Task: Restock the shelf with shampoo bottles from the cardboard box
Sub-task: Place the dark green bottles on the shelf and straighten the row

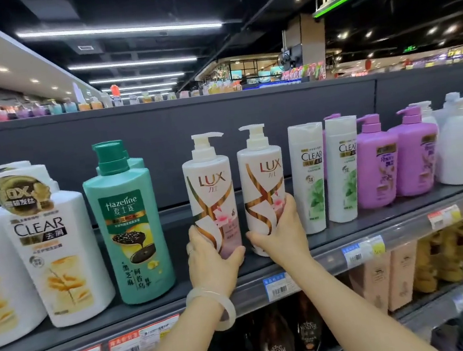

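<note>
My left hand wraps the lower part of a white pump-top LUX shampoo bottle, and my right hand grips the base of a second, matching LUX bottle just to its right. Both stand upright on the dark grey shelf, between a green Hazeline bottle on the left and slim white CLEAR bottles on the right.

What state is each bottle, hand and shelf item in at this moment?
Left LUX bottle: upright on shelf, gripped low by left hand.
Right LUX bottle: upright, gripped low by right hand.
Hazeline bottle: upright, untouched.
Slim CLEAR bottles: upright, caps shut.
Purple pump bottles: upright.
Shelf: partly stocked, gaps beside the LUX pair.
</note>
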`<state>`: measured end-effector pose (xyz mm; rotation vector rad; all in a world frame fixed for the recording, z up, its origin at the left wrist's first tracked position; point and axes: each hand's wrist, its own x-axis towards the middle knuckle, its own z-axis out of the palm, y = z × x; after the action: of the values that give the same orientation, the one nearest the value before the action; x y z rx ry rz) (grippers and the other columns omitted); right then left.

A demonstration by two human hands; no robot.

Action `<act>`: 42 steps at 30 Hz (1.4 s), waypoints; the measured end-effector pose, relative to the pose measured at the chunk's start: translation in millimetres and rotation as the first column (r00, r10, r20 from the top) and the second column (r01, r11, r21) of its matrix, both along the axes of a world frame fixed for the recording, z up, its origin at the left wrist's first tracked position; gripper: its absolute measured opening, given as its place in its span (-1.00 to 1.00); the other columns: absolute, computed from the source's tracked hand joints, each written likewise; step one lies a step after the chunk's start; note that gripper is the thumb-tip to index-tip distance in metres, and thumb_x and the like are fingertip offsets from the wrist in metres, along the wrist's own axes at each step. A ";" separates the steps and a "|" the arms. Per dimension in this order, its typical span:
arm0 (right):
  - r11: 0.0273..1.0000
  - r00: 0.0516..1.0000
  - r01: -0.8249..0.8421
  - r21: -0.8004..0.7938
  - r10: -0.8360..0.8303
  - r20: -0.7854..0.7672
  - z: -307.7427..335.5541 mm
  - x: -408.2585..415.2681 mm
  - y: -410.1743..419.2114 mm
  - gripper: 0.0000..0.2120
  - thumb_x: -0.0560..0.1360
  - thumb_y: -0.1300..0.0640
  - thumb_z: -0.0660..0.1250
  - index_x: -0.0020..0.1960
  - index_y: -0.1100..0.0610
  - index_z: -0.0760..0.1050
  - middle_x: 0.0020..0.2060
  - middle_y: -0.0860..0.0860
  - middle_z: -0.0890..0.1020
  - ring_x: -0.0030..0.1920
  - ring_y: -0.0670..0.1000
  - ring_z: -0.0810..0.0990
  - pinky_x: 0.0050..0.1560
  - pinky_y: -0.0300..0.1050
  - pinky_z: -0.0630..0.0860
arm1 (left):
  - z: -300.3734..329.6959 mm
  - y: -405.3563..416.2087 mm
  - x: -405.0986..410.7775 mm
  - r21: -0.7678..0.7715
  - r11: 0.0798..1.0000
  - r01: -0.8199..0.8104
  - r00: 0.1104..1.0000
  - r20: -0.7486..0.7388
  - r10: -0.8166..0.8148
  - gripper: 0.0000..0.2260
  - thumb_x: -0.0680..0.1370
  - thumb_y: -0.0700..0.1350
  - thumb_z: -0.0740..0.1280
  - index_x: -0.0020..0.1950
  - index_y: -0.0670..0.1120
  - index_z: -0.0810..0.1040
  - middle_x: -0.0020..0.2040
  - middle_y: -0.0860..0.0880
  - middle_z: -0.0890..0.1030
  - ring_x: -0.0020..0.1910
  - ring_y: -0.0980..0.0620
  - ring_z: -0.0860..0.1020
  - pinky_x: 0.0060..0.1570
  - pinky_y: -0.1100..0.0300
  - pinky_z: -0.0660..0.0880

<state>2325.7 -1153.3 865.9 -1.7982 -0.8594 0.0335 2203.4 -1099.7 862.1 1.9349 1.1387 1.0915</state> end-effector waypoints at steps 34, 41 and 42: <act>0.946 0.946 0.324 -0.006 -0.324 0.008 -2.6 70.3 -13.8 -0.12 0.28 -0.03 0.54 0.41 0.26 0.17 0.33 0.22 0.38 0.34 0.23 0.35 0.31 0.16 0.37 | -10.7 -50.2 -36.6 0.255 0.958 0.129 0.987 0.055 -0.148 -0.30 0.49 -0.12 0.38 0.50 -0.03 0.04 0.42 0.03 0.21 0.31 0.27 0.19 0.28 0.38 0.14; 0.943 0.946 0.324 -0.073 -0.320 0.057 -0.6 71.3 -21.0 -0.35 0.34 0.01 0.48 0.27 0.25 0.27 0.19 0.20 0.45 0.20 0.22 0.44 0.12 0.06 0.42 | -3.8 -74.6 10.3 0.291 0.923 0.252 0.962 0.026 -0.271 -0.31 0.51 -0.12 0.34 0.50 -0.03 0.00 0.49 0.02 0.16 0.43 0.17 0.13 0.42 0.30 0.07; 0.946 0.948 0.316 -0.074 -0.312 0.064 -1.2 70.8 -23.1 -0.35 0.35 0.00 0.47 0.27 0.24 0.26 0.19 0.19 0.46 0.19 0.22 0.45 0.10 0.06 0.43 | -3.2 -76.1 16.4 0.304 0.918 0.253 0.962 0.023 -0.273 -0.32 0.51 -0.13 0.34 0.50 -0.05 0.02 0.48 0.01 0.17 0.42 0.18 0.14 0.39 0.34 0.06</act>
<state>2396.5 -1176.4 864.7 -2.0043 -0.6046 -0.1862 2219.8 -1175.8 858.9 2.1894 0.6787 1.2200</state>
